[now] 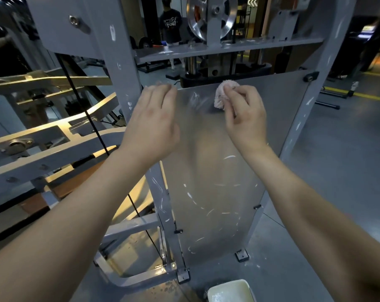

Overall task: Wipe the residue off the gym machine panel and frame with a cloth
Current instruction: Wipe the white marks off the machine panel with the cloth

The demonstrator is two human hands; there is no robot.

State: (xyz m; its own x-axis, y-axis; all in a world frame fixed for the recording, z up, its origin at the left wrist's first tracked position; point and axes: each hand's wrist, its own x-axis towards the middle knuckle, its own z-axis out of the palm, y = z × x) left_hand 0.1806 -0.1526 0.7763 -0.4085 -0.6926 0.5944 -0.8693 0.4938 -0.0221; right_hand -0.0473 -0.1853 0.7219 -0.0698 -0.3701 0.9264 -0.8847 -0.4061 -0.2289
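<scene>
Right hand point(245, 120) with pink cloth point(225, 93) on smeared panel point(215, 166), left hand point(154, 125) at its top edge

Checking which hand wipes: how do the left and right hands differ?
The right hand pinches a bunched pink cloth against the panel; the left hand lies flat, fingers straight. The right hand is mid-panel; the left hand is at its left edge, by the frame upright. Both are near the panel's top.

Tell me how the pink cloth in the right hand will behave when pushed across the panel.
Probably floppy: the cloth is bunched into a wad in the right hand. Likely light, since a mere pinch holds it. Its fuzzy nap should drag, not slip, on the smooth panel.
</scene>
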